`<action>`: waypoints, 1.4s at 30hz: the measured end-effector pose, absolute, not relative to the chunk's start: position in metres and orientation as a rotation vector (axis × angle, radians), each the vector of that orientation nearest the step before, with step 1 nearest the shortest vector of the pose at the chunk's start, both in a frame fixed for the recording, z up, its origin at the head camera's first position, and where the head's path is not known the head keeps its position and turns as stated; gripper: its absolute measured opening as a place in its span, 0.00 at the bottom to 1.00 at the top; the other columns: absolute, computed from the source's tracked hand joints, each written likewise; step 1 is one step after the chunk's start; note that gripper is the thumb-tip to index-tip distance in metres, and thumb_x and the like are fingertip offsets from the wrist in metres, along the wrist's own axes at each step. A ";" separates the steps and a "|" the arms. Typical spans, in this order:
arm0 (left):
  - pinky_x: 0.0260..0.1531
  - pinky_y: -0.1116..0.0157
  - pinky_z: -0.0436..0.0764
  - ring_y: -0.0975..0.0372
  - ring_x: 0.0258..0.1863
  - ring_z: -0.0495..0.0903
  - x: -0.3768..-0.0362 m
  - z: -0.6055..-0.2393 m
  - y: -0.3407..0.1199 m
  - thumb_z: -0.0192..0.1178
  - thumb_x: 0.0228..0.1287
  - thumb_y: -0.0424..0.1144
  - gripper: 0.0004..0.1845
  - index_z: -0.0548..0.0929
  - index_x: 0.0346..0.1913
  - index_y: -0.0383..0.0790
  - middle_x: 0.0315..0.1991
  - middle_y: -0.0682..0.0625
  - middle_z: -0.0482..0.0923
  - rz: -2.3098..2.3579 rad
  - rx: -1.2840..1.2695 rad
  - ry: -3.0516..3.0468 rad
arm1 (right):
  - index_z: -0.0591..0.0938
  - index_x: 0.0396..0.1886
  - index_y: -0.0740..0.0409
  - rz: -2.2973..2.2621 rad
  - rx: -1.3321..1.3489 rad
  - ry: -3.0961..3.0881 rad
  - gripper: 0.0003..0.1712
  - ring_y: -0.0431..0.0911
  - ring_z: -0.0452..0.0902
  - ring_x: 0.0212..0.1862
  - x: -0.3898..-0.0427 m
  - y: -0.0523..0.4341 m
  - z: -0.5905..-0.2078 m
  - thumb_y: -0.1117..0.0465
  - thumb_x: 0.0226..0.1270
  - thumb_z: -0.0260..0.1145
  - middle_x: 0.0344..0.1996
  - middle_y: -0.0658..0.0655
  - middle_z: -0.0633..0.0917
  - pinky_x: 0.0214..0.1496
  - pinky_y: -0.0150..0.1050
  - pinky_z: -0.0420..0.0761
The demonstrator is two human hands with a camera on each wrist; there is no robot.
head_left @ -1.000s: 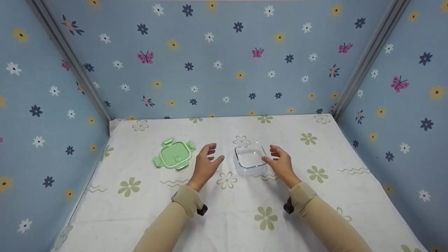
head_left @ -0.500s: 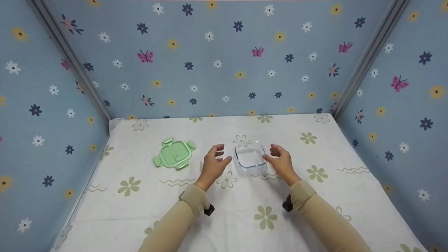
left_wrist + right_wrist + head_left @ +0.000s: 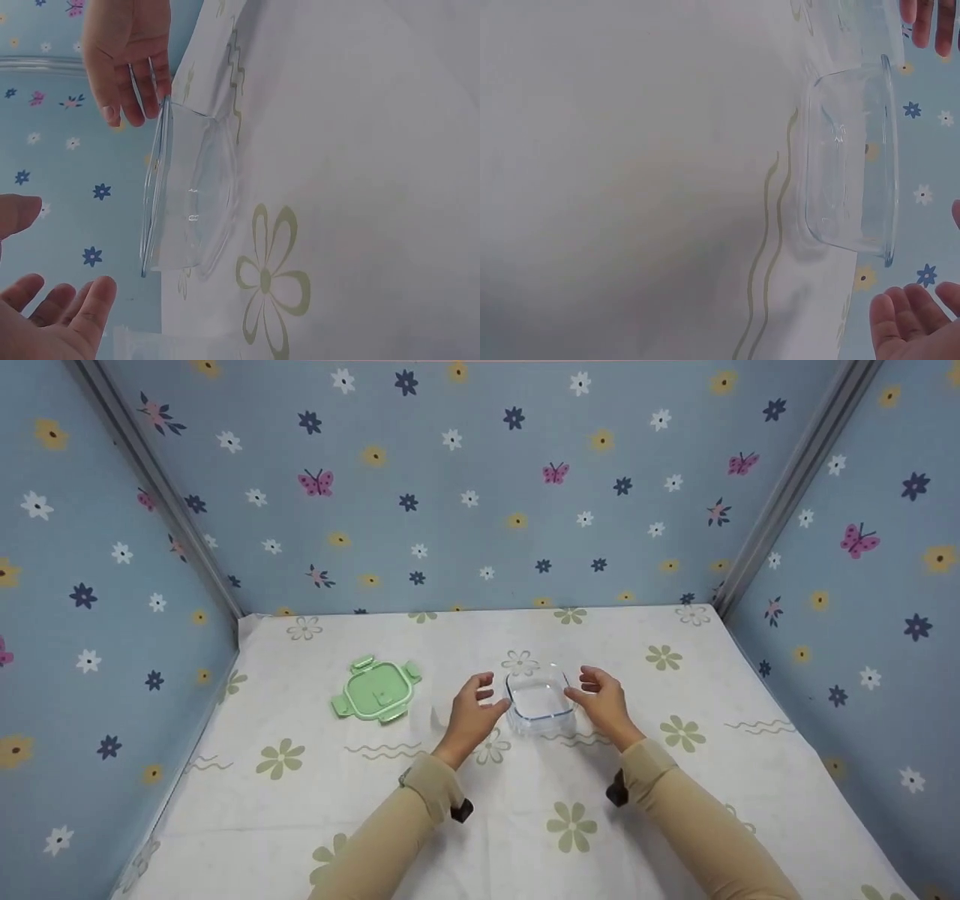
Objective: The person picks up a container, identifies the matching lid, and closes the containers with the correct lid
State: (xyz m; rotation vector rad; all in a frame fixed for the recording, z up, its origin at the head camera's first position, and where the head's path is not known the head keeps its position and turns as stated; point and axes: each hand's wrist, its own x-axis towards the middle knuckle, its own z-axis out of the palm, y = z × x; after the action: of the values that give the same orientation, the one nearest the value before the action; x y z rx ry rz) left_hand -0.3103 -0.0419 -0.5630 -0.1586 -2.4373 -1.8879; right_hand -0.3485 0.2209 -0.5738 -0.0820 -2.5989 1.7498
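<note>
Flanking the glass container (image 3: 540,703), the left hand (image 3: 472,714) and right hand (image 3: 606,706) hold their fingers (image 3: 94,309) loosely parted, pinching nothing, and with it on the table (image 3: 510,810) between those fingers, an even squeeze from opposite sides probably works best.

"What's the container (image 3: 540,706) made of?"
"Clear glass, seemingly, smooth and glossy."
"And the lid (image 3: 377,690) left of the container?"
"Smooth plastic, apparently, with a faint sheen."
"Beneath the container?"
"A matt, lightly creased cloth (image 3: 517,810)."
"Behind the container?"
"A smooth, matt printed wall (image 3: 480,457)."
</note>
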 end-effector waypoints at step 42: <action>0.75 0.47 0.77 0.37 0.76 0.73 -0.324 -0.595 -0.004 0.67 0.75 0.38 0.37 0.65 0.79 0.27 0.79 0.30 0.67 -1.919 -0.062 -2.518 | 0.67 0.80 0.72 1.824 -0.104 -2.679 0.37 0.66 0.75 0.74 -0.367 0.222 -0.587 0.71 0.75 0.67 0.71 0.74 0.77 0.79 0.57 0.75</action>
State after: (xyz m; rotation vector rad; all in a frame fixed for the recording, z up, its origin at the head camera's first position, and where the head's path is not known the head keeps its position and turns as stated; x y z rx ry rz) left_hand -0.3239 -0.0038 -0.5950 -0.0617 -2.5183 -1.9190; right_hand -0.3674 0.2215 -0.5869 -0.1039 -2.6788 1.8240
